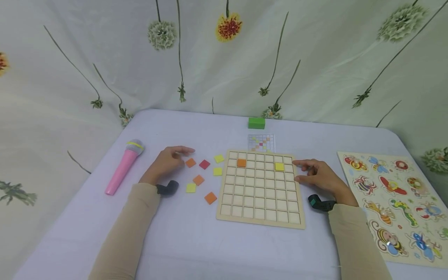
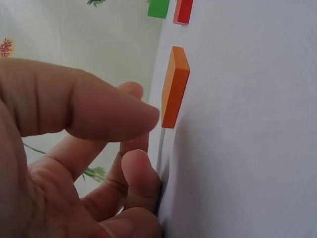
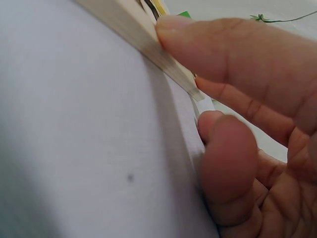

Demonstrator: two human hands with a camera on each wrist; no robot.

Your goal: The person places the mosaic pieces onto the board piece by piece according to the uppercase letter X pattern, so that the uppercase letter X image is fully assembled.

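Maybe the right hand (image 1: 320, 175) could push the board (image 1: 259, 192) crooked, or the left hand (image 1: 168, 162) could bump the orange tile (image 1: 190, 162) by it, at the board's ten o'clock. Right finger and thumb touch the edge at two o'clock — spread apart; the left curves loosely — holding nothing.

The flat, probably wooden grid board (image 1: 259, 192) bears 2 tiles (image 1: 241, 163).

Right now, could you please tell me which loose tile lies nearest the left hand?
The orange tile beside the left hand, just left of the single red tile; the other loose tiles lie farther from that hand.
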